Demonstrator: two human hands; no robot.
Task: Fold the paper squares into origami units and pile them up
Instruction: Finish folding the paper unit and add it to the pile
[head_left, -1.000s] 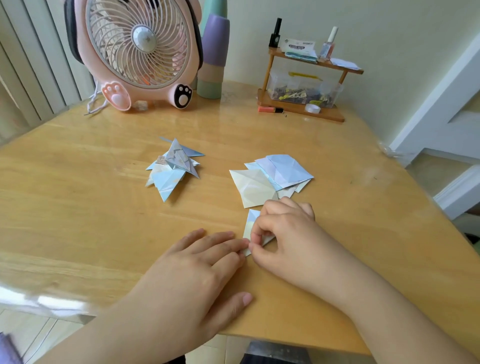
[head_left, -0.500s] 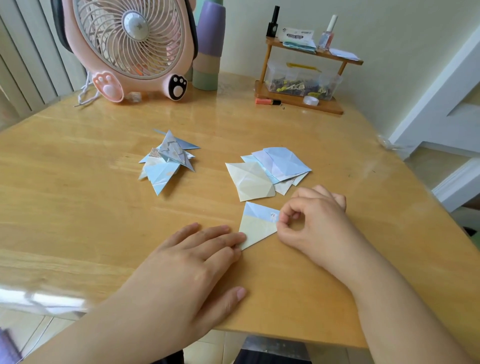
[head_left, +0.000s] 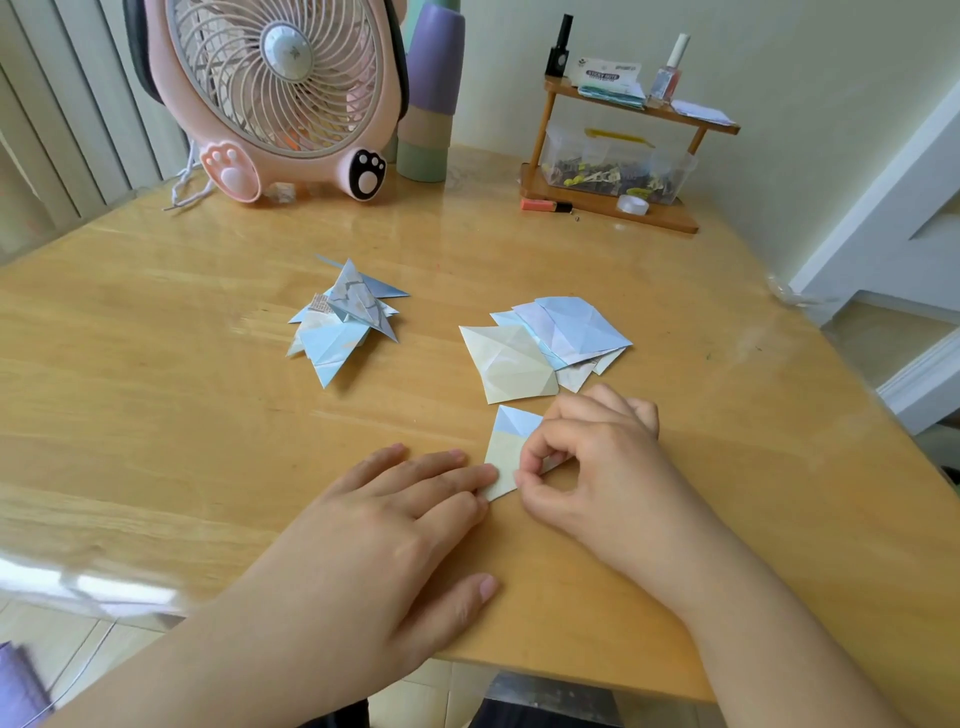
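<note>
- Paper square (head_left: 506, 454), part-folded, blue over cream, lies flat on the counter (head_left: 156, 415) near the front edge, between both hands.
- Head view: left hand (head_left: 374, 535) flat, fingers straight, fingertips pressing the paper's lower-left edge.
- Right hand (head_left: 587, 467) curled, thumb and forefinger pinching the paper's right edge, apparently working a crease.
- Done so far: pile of folded units (head_left: 345, 317) left of centre, several pointed pieces stacked loosely.
- Left to do: stack of creased squares (head_left: 545, 345) just beyond the right hand; count unclear, at least four layers show.
- Judgement: mid-task; current unit early in its fold sequence.
- Background: pink fan (head_left: 280, 93), small wooden shelf (head_left: 613, 208).
</note>
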